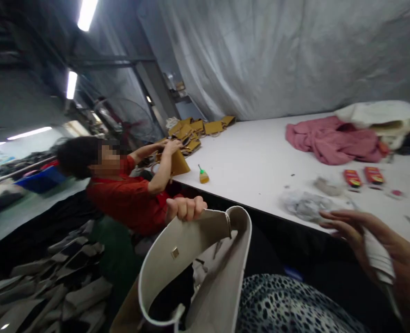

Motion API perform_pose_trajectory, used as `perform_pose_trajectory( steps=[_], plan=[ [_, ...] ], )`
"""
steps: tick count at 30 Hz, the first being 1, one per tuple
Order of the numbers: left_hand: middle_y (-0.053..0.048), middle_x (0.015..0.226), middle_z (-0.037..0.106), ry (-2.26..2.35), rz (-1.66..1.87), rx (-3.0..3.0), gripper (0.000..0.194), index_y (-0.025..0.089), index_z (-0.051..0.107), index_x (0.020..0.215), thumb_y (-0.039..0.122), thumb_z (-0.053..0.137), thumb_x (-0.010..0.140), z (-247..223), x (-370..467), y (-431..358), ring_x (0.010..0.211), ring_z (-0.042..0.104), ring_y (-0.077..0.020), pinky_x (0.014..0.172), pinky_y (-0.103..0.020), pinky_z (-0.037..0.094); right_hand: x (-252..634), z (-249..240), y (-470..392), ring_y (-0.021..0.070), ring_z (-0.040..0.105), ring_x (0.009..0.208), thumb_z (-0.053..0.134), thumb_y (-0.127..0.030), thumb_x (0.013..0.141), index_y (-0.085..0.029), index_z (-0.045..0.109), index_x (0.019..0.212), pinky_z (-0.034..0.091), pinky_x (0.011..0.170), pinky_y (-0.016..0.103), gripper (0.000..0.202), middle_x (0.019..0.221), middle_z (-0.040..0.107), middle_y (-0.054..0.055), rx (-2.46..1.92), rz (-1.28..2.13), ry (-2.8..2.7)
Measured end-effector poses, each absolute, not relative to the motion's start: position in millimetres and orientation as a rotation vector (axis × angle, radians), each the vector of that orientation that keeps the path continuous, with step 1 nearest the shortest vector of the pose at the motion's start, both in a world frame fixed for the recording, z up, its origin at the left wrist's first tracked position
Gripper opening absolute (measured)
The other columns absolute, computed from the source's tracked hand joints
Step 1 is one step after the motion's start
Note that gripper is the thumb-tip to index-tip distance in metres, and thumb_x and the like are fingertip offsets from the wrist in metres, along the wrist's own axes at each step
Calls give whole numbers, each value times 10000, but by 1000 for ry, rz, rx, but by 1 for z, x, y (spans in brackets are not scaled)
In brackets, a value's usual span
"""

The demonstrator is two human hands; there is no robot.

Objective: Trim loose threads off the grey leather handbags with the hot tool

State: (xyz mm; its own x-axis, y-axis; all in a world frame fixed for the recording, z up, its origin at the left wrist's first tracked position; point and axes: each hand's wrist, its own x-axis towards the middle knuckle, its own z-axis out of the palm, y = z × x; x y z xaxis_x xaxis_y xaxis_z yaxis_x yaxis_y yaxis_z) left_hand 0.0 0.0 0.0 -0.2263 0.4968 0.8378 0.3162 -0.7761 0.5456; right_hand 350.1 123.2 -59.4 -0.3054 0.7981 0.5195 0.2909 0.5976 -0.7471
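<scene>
My left hand (185,208) grips the top edge of a cream leather bag (205,273) and holds it up over my lap; the bag has a small metal clasp on its side. My right hand (367,240) is at the table's near edge, fingers spread, with a folded white paper or cloth (378,256) held in the palm. Its fingertips are near a crumpled grey rag (305,206) on the white table (253,162).
A co-worker in a red top (128,199) sits at the left and handles tan bag pieces (191,132). A small glue bottle (203,175), pink cloth (333,141), two red packets (362,176) and a cream bundle (381,115) lie on the table. Stacked grey pieces (41,291) fill the lower left.
</scene>
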Motion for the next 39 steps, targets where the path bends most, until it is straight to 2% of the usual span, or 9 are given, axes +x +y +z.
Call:
perform_pose_trajectory(
  steps=[3, 6, 9, 16, 22, 29, 32, 36, 39],
  plan=[
    [54, 293, 153, 617, 1872, 1765, 715, 218, 233, 473, 637, 296, 1048, -11, 46, 31, 336, 275, -122, 393, -259, 370, 346, -38, 115, 242, 733, 1021, 682, -461, 971, -338, 663, 1160, 603, 861, 390, 226, 1136, 758, 72, -726, 796, -1849],
    [47, 299, 188, 415, 1657, 1591, 710, 218, 242, 470, 634, 418, 1019, -21, 89, 54, 384, 302, -137, 436, -280, 358, 344, -16, 117, 247, 682, 1142, 826, -501, 842, -272, 644, 1282, 552, 989, 387, 529, 1251, 715, 79, -537, 860, -2051],
    [40, 269, 183, 403, 1549, 1555, 743, 210, 243, 429, 644, 396, 1011, -33, 113, 75, 359, 295, -132, 430, -284, 355, 350, -9, 118, 227, 689, 1048, 915, -469, 738, -222, 642, 1252, 543, 917, 341, 632, 1163, 729, 72, -495, 957, -2240],
    [9, 318, 170, 354, 1432, 1350, 715, 200, 249, 463, 634, 377, 1016, -56, 136, 100, 443, 300, -156, 490, -326, 344, 368, -33, 117, 119, 569, 707, 910, -280, 765, -188, 641, 1005, 398, 635, 231, 372, 796, 641, -37, -742, 1087, -2291],
    [10, 383, 171, 316, 1415, 1205, 678, 199, 260, 499, 598, 356, 1039, -66, 139, 103, 504, 277, -160, 534, -330, 321, 368, -57, 124, 93, 548, 649, 904, -247, 770, -174, 645, 924, 378, 599, 206, 310, 692, 605, -67, -755, 1191, -2128],
    [23, 393, 163, 349, 1395, 1126, 672, 203, 235, 516, 607, 362, 1039, -71, 138, 112, 492, 266, -158, 553, -322, 363, 371, -71, 131, 93, 608, 629, 845, -178, 807, -159, 710, 906, 420, 596, 194, 168, 724, 706, -29, -675, 1278, -2083],
    [39, 354, 238, 83, 1293, 1188, 648, 219, 309, 519, 606, 386, 1034, -80, 136, 124, 440, 309, -149, 557, -324, 404, 367, -78, 133, 104, 619, 633, 854, -229, 790, -163, 723, 862, 437, 585, 194, 163, 706, 708, -22, -717, 1390, -1947],
    [21, 437, 551, -376, 913, 1449, 538, 243, 548, 604, 646, 515, 960, -87, 123, 135, 426, 515, -142, 525, -314, 462, 351, -89, 130, 99, 563, 598, 864, -297, 750, -155, 688, 756, 424, 544, 196, 226, 673, 666, -20, -820, 1574, -1605],
    [-39, 726, 709, 42, 1015, 1391, 427, 268, 707, 804, 670, 596, 897, -80, 103, 130, 626, 646, -187, 555, -300, 524, 338, -93, 123, 87, 522, 574, 836, -297, 779, -156, 672, 766, 399, 528, 191, 216, 651, 633, -32, -807, 1577, -1523]
  ],
)
